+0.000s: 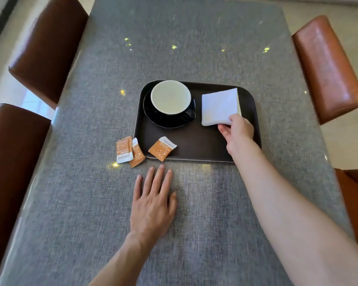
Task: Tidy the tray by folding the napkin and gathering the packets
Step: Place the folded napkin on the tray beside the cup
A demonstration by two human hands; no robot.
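Napkin (220,107): white, folded square, right half of the dark brown rounded plastic tray (196,148), frame centre. Right hand (237,133) pinches its lower right corner. Left hand (153,205) flat, fingers spread, grasping nothing, on grey woven-look table (194,48). Three orange-white packets, print too blurred to read: one (162,148) on tray's lower left edge, two (129,151) overlapping just left of it on the table. Black cup (170,98) on saucer.

R hand (237,132) pinching napkin (220,107) corner; L hand (153,205) flat on table (205,234).
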